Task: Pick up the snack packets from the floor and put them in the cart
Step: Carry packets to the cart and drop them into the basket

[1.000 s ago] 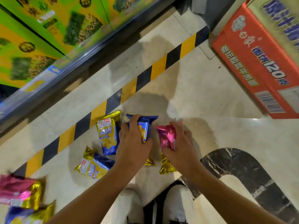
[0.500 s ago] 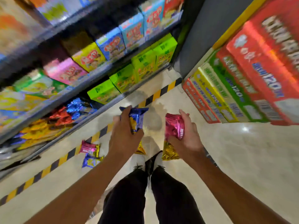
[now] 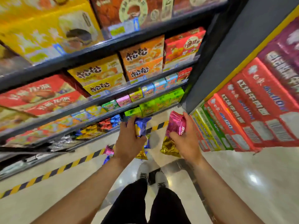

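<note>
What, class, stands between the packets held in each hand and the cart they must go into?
It cannot be judged: no cart appears in this view. The left hand grips the blue packet and the right hand grips the pink packet, both held up in front of the shelves.

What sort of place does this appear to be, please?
Most likely a shop aisle: tiered shelves stocked with boxed snacks, stacked cartons at right, and yellow-black floor tape along the shelving.

shelf boxes [image 3: 97, 75] motion-blurred, floor packets [image 3: 108, 151] half hidden
</note>
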Tool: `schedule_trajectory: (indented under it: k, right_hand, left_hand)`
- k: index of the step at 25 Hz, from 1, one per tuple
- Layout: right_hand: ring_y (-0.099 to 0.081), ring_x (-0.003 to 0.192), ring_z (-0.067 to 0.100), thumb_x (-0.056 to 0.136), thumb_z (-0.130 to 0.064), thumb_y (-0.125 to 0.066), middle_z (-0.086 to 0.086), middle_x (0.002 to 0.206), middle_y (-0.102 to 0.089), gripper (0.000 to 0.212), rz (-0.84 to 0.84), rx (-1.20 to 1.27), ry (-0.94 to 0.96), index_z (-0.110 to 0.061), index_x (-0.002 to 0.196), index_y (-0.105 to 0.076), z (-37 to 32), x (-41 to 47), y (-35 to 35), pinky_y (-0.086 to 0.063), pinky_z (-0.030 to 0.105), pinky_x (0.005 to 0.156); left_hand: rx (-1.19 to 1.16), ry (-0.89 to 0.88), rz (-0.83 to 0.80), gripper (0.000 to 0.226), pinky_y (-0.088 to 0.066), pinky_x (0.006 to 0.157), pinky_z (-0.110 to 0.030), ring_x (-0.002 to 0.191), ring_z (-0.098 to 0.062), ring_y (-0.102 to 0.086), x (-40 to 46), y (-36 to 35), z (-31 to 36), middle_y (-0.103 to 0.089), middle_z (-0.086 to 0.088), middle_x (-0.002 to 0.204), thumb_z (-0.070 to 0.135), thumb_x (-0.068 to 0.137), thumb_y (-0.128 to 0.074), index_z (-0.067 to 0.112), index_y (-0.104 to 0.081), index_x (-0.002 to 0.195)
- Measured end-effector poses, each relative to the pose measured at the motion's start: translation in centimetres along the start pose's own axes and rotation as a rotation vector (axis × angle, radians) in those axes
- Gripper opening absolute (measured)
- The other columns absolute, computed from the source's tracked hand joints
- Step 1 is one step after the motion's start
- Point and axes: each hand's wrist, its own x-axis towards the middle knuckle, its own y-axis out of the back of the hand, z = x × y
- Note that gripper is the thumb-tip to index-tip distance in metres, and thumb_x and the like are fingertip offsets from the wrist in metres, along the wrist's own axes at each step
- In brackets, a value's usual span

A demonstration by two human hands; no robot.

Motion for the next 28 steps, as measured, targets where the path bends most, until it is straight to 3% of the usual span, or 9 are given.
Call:
schedule_trajectory:
  k: [3,7,11,14,16,20,24,26,28]
  right_hand:
    - [-0.058,0.103,0.011,0.067,-0.023,-0.074,-0.002,0.121,-0.055,0.094,-0.094,-0.041,0.067,-0.043,0.148,-0.031,-2.6,-2.3,0.2,-0.05,0.031,0.091]
    - [-0.06,0.105,0.022,0.058,-0.038,-0.07,0.001,0.124,-0.053,0.099,-0.218,-0.074,0.142,-0.058,0.143,-0.024,-4.5,-3.9,-1.0,-0.053,0.047,0.092]
    - [-0.057,0.115,0.02,0.076,-0.015,-0.079,0.003,0.134,-0.045,0.099,-0.405,-0.129,0.222,-0.039,0.153,-0.022,-5.7,-5.2,-3.1,-0.052,0.033,0.094]
    - [-0.056,0.108,0.015,0.082,-0.013,-0.078,0.004,0.128,-0.044,0.097,-0.498,-0.229,0.291,-0.035,0.156,-0.019,-6.6,-6.9,-5.1,-0.05,0.016,0.073]
    - [-0.054,0.1,0.015,0.084,-0.019,-0.076,0.004,0.123,-0.043,0.095,-0.572,-0.307,0.356,-0.037,0.156,-0.018,-7.3,-8.8,-6.9,-0.045,0.013,0.066]
    - [-0.057,0.103,0.019,0.081,-0.026,-0.077,0.007,0.127,-0.047,0.096,-0.721,-0.393,0.476,-0.043,0.154,-0.017,-8.3,-13.4,-11.2,-0.051,0.032,0.082]
    - [-0.06,0.103,0.016,0.075,-0.027,-0.078,0.004,0.128,-0.05,0.099,-0.861,-0.451,0.528,-0.047,0.151,-0.019,-8.3,-17.8,-15.6,-0.053,0.04,0.092]
    - [-0.059,0.102,0.014,0.074,-0.025,-0.077,0.003,0.125,-0.049,0.096,-0.919,-0.463,0.565,-0.048,0.149,-0.022,-8.4,-20.9,-17.9,-0.051,0.031,0.088]
    - [-0.054,0.097,0.007,0.077,-0.023,-0.075,-0.003,0.118,-0.047,0.091,-0.966,-0.49,0.606,-0.044,0.15,-0.025,-8.8,-24.4,-20.0,-0.042,0.013,0.077]
  left_hand:
    - [-0.09,0.043,0.166,0.075,-0.04,0.076,-0.029,0.098,-0.02,-0.052,-3.2,1.9,-0.3,-0.047,-0.007,0.124,0.018,0.078,-0.069,0.026,-0.038,0.146]
    - [-0.174,0.131,0.343,0.081,-0.052,0.072,-0.034,0.092,-0.017,-0.058,-7.1,3.5,-1.1,-0.055,-0.004,0.115,0.034,0.075,-0.067,0.033,-0.035,0.149]
    - [-0.205,0.284,0.52,0.09,-0.046,0.083,-0.032,0.086,0.004,-0.04,-12.1,5.0,-2.0,-0.043,0.002,0.123,0.017,0.081,-0.075,0.031,-0.026,0.155]
    - [-0.203,0.348,0.614,0.091,-0.042,0.08,-0.025,0.085,0.006,-0.036,-16.0,5.9,-3.2,-0.044,0.001,0.123,0.019,0.081,-0.077,0.032,-0.026,0.155]
    - [-0.228,0.393,0.692,0.089,-0.041,0.076,-0.023,0.086,0.01,-0.041,-18.9,6.6,-4.3,-0.046,0.0,0.121,0.021,0.081,-0.077,0.032,-0.027,0.153]
    - [-0.255,0.524,0.811,0.092,-0.036,0.075,-0.019,0.091,-0.005,-0.047,-24.7,7.8,-7.1,-0.041,-0.001,0.123,0.023,0.082,-0.077,0.033,-0.022,0.155]
    - [-0.286,0.596,0.908,0.093,-0.032,0.073,-0.013,0.086,-0.002,-0.041,-29.6,9.4,-9.8,-0.04,0.0,0.122,0.019,0.083,-0.075,0.03,-0.02,0.157]
    - [-0.279,0.637,0.961,0.093,-0.032,0.075,-0.015,0.089,-0.003,-0.039,-32.4,10.6,-11.5,-0.04,0.001,0.121,0.02,0.083,-0.075,0.03,-0.021,0.157]
    - [-0.294,0.676,1.012,0.094,-0.038,0.079,-0.022,0.094,-0.008,-0.043,-35.2,11.6,-13.3,-0.042,-0.001,0.122,0.021,0.081,-0.075,0.031,-0.02,0.157]
